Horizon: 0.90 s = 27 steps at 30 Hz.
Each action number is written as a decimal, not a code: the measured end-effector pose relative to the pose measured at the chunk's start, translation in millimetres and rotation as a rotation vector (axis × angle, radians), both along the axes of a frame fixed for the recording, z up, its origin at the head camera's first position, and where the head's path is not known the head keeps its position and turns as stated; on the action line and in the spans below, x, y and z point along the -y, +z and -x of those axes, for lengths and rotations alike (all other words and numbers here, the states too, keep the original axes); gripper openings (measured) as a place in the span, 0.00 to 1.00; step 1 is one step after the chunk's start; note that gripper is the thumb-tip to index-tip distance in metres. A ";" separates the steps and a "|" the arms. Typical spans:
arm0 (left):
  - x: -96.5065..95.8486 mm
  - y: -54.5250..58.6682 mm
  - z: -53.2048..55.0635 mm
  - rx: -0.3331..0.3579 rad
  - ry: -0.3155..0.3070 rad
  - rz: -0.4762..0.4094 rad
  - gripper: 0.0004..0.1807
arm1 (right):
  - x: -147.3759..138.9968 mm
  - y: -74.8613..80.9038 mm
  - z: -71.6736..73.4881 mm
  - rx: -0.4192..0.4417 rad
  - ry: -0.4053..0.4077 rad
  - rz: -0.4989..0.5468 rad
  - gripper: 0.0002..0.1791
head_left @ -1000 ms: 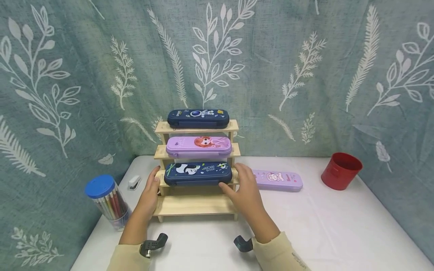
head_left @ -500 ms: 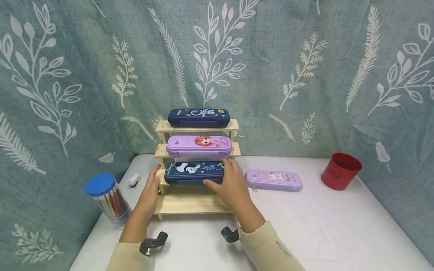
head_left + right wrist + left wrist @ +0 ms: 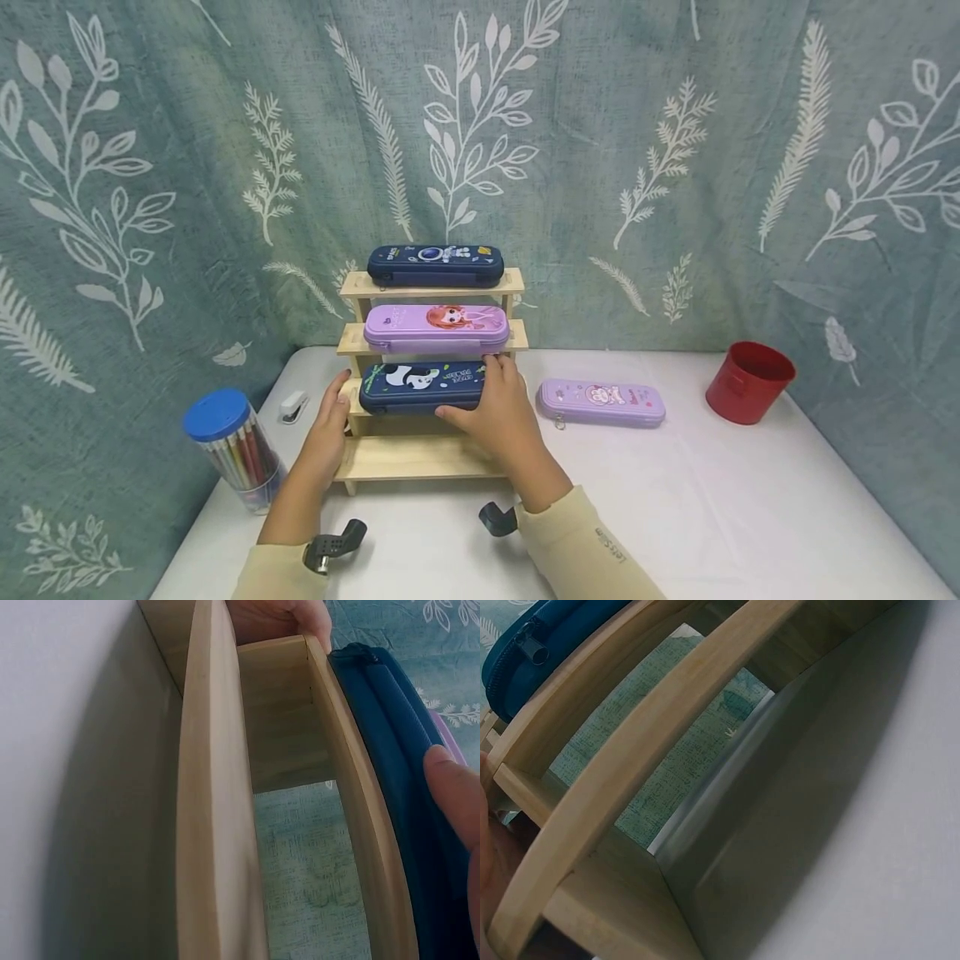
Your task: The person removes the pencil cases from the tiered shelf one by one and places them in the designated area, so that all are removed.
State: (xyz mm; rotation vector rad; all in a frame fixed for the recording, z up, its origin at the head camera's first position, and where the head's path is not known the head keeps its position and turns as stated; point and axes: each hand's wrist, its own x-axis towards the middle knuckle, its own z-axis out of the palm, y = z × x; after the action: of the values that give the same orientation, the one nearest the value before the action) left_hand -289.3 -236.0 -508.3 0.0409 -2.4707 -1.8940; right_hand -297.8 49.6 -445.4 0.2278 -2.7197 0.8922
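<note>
A stepped wooden rack [image 3: 420, 457] stands on the table. My left hand [image 3: 324, 433] holds its left side, fingers along the end of the shelves. My right hand [image 3: 501, 417] grips the right end of a navy panda pencil case [image 3: 420, 385] on the second shelf from the bottom, thumb on its front face; the fingers hide its right end. In the right wrist view, my thumb [image 3: 450, 784] lies against the navy case [image 3: 397, 765]. Above it sit a purple pencil case with a girl print [image 3: 435, 328] and a navy astronaut pencil case [image 3: 435, 266].
Right of the rack lies a lilac pencil case [image 3: 600, 402], with a red bucket [image 3: 750, 383] farther right. To the left stand a blue-lidded tub of pencils [image 3: 236, 450] and a small white stapler [image 3: 292, 407]. A patterned cloth [image 3: 570, 183] hangs behind the white table [image 3: 712, 517].
My right hand has moved left from the rack's right side onto the panda pencil case and now grips its right end. The left hand has stayed at the rack's left side.
</note>
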 end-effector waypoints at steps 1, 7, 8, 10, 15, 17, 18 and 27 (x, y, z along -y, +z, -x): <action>0.0 0.5 0.6 -0.004 -0.002 -0.005 0.30 | 0.0 0.4 0.9 -0.005 -0.002 0.003 0.69; 1.8 1.6 3.4 0.014 0.002 -0.012 0.30 | -1.0 -1.1 4.6 -0.020 -0.004 0.013 0.68; 1.9 1.2 3.1 0.020 0.005 -0.007 0.30 | -1.2 -2.0 4.5 -0.020 -0.007 0.012 0.69; 2.0 -0.5 2.9 0.027 0.009 -0.002 0.30 | -1.4 -3.6 4.5 -0.021 -0.015 0.008 0.69; 0.5 -3.4 0.7 0.024 0.019 -0.004 0.30 | -2.1 -6.9 4.3 -0.031 -0.029 -0.012 0.69; 0.2 -3.1 0.6 0.019 0.019 -0.004 0.30 | -2.8 -7.8 4.9 -0.042 -0.028 -0.012 0.69; 0.1 -3.0 0.8 0.013 0.019 -0.005 0.30 | -3.3 -8.2 5.1 -0.048 -0.026 -0.012 0.69; 0.1 -3.3 0.4 0.002 0.020 -0.007 0.31 | -8.1 -9.6 3.4 -0.048 -0.011 0.033 0.67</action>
State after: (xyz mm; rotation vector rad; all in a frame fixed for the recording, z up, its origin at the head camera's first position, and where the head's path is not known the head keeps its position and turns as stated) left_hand -289.7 -236.1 -511.6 0.0673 -2.4558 -1.8957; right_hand -301.3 57.7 -455.1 0.2245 -2.6571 0.9163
